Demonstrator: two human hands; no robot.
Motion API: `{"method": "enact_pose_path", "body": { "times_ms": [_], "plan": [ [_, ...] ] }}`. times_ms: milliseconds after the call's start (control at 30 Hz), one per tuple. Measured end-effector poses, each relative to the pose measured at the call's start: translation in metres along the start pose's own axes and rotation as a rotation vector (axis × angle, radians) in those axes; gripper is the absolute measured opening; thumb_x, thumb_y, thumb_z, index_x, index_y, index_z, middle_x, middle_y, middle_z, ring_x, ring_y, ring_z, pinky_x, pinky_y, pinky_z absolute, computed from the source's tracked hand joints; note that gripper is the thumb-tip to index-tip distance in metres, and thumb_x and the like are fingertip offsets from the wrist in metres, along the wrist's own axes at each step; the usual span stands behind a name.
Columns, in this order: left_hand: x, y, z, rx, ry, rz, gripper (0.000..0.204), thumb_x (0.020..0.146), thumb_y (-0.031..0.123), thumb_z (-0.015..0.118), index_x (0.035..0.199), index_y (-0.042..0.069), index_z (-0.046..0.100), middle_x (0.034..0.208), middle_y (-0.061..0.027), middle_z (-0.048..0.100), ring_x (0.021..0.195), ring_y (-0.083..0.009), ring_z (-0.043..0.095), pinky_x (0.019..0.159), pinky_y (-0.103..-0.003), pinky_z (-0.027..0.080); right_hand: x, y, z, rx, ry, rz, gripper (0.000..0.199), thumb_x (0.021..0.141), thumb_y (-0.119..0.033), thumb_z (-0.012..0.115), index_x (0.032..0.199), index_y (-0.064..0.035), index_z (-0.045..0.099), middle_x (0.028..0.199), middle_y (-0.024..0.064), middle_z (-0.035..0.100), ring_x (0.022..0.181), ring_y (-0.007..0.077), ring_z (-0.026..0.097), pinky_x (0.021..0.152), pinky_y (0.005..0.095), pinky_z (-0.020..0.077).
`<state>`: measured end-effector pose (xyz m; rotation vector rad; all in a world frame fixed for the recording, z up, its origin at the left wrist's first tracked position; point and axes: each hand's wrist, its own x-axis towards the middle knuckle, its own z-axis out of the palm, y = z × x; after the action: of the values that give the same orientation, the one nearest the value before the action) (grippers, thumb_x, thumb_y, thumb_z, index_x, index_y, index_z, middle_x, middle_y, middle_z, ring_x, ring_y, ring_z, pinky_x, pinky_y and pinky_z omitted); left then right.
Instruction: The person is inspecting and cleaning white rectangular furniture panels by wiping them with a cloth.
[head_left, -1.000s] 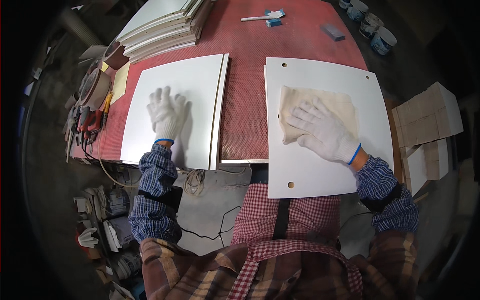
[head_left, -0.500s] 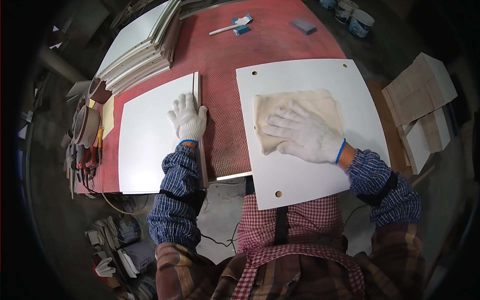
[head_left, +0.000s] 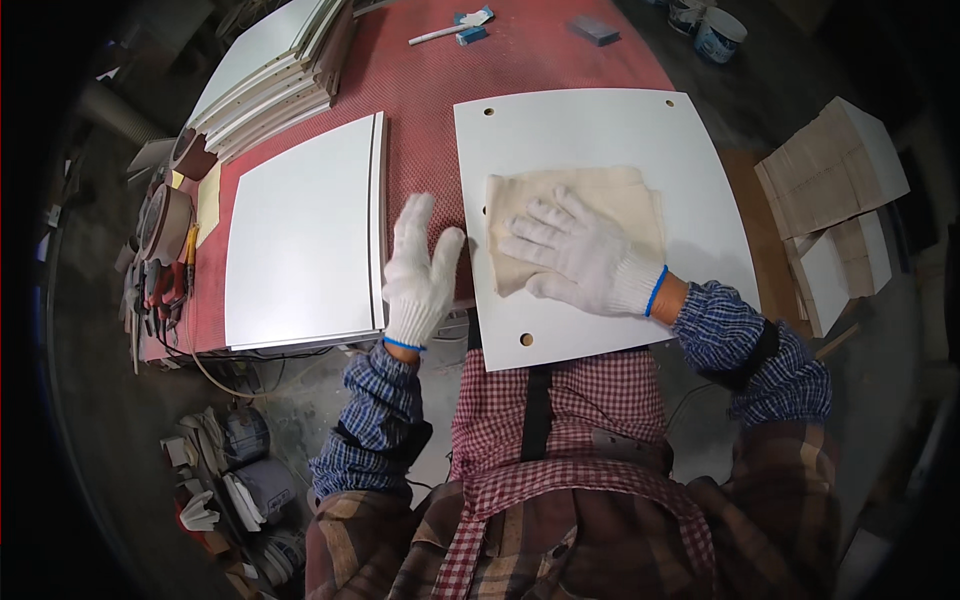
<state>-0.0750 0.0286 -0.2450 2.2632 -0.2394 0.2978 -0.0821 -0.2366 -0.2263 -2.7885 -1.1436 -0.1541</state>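
Red mesh-topped table point(head_left: 420, 130) in a cluttered workshop. Right hand point(head_left: 580, 262), gloved, lies flat with fingers spread on a beige cloth point(head_left: 600, 200) atop a white panel point(head_left: 590, 130). Left hand point(head_left: 420, 275) open, holding nothing, between that panel and a second white panel point(head_left: 300, 235). Farther back: stacked panels point(head_left: 270, 70), cans point(head_left: 715, 30), wood blocks point(head_left: 830, 180) to the right

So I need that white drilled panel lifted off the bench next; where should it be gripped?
Grip the white panel by its near edge, coming from the person's side: that edge overhangs the red bench. The right hand presses a cloth on top.
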Motion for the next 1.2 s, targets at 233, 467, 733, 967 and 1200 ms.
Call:
{"method": "enact_pose_path", "body": {
  "times_ms": [233, 467, 733, 967, 1200],
  "plan": [
    [-0.098, 0.060, 0.018, -0.127, -0.107, -0.500, 0.078, 0.098, 0.037, 0.067, 0.156, -0.004, 0.034, 0.137, -0.0246, 0.053, 0.110, -0.0252, 0.064, 0.099, -0.039, 0.052, -0.063, 0.062, -0.031, 0.012, -0.061, 0.096, 0.059, 0.102, -0.046, 0.051, 0.151, -0.0135, 0.051, 0.160, 0.0132, 0.044, 0.153, 0.0311, 0.031, 0.129, 0.0473, 0.0123],
    [-0.100, 0.027, 0.023, -0.757, -0.307, -0.550, 0.108, 0.091, 0.041, 0.075, 0.166, 0.011, 0.004, 0.137, -0.0188, 0.053, 0.117, -0.0265, 0.062, 0.094, -0.043, 0.057, -0.024, 0.050, -0.004, -0.095, 0.038, 0.193, 0.060, 0.105, -0.046, 0.046, 0.155, -0.0138, 0.045, 0.162, 0.0115, 0.042, 0.153, 0.0305, 0.031, 0.129, 0.0476, 0.0132],
    [-0.097, 0.049, 0.014, -1.061, -0.385, -0.707, 0.097, 0.094, 0.011, 0.068, 0.165, 0.012, 0.002, 0.128, -0.0169, 0.058, 0.097, -0.0233, 0.069, 0.060, -0.033, 0.065, 0.098, -0.007, 0.012, 0.104, -0.098, -0.255, 0.061, 0.105, -0.046, 0.045, 0.155, -0.0118, 0.046, 0.165, 0.0072, 0.039, 0.155, 0.0275, 0.028, 0.129, 0.0488, 0.0107],
    [-0.098, 0.045, 0.027, -1.033, -0.301, -0.730, 0.096, 0.089, 0.006, 0.066, 0.165, 0.006, 0.008, 0.143, -0.0200, 0.049, 0.123, -0.0252, 0.059, 0.103, -0.037, 0.053, 0.103, 0.146, 0.012, -0.275, 0.142, 0.236, 0.047, 0.102, -0.034, 0.045, 0.144, -0.0146, 0.055, 0.148, 0.0073, 0.052, 0.145, 0.0280, 0.038, 0.120, 0.0488, 0.0255],
    [-0.093, 0.047, 0.014, -1.114, -0.264, -0.763, 0.099, 0.088, 0.008, 0.068, 0.166, 0.006, 0.007, 0.146, -0.0172, 0.048, 0.127, -0.0234, 0.055, 0.103, -0.036, 0.051, 0.032, 0.208, -0.018, -0.251, 0.086, 0.835, 0.045, 0.102, -0.030, 0.042, 0.145, -0.0179, 0.051, 0.150, 0.0081, 0.049, 0.142, 0.0298, 0.040, 0.113, 0.0497, 0.0320]
  ]
}}
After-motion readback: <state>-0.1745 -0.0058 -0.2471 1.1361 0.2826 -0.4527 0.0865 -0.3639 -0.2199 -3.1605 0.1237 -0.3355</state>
